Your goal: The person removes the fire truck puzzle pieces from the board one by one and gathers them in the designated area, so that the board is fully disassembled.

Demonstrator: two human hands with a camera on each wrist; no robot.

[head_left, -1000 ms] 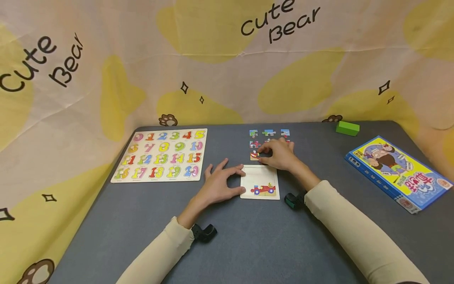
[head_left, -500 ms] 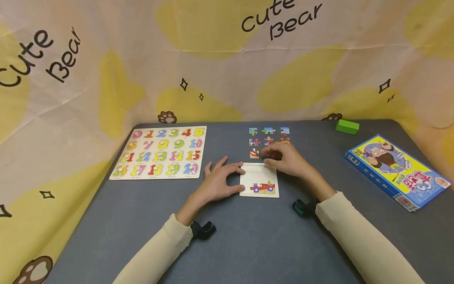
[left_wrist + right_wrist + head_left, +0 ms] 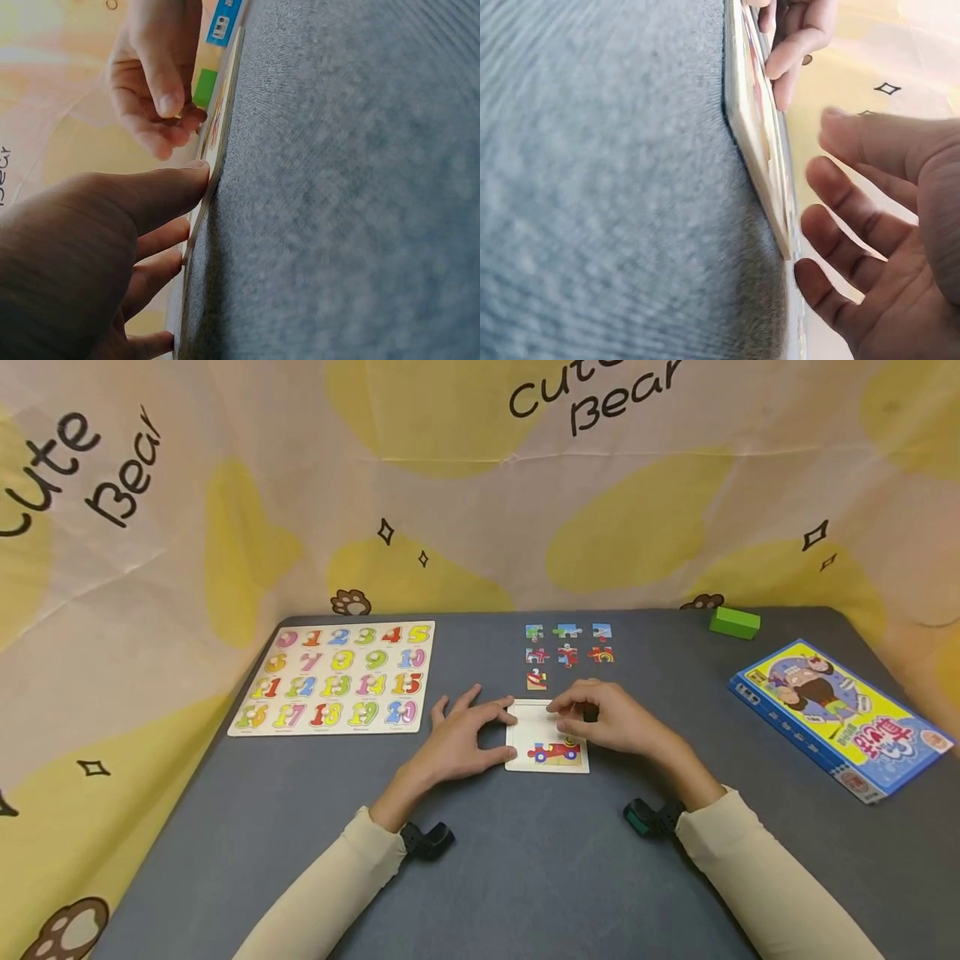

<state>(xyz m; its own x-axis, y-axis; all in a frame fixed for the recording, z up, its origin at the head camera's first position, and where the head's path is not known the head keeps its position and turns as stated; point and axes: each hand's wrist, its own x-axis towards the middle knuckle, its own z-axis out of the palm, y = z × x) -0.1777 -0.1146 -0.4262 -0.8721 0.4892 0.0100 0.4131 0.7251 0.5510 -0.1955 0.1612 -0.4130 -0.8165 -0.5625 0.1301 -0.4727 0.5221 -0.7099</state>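
A small white puzzle board (image 3: pixel 534 727) lies on the table with a red truck picture (image 3: pixel 555 752) in its lower part. My left hand (image 3: pixel 461 743) rests at the board's left edge, thumb and fingertips touching it. Over the upper right of the board is my right hand (image 3: pixel 611 718), thumb and index finger close together. Between them the left wrist view shows a tiny yellowish sliver, apparently a puzzle piece (image 3: pixel 178 117) mostly hidden by the fingers. Behind the board several loose puzzle pieces (image 3: pixel 567 655) lie in rows, a single one (image 3: pixel 536 680) in the nearest row.
To the left lies a number puzzle board (image 3: pixel 337 677) with colourful digits. A blue and yellow box (image 3: pixel 840 718) lies at the right, and a green block (image 3: pixel 735 622) sits near the table's back edge. A printed cloth (image 3: pixel 450 468) hangs behind the table.
My right hand has moved from the loose pieces toward me, over the puzzle board, uncovering the piece rows. The left hand stays at the board's edge. The head view has tilted slightly.
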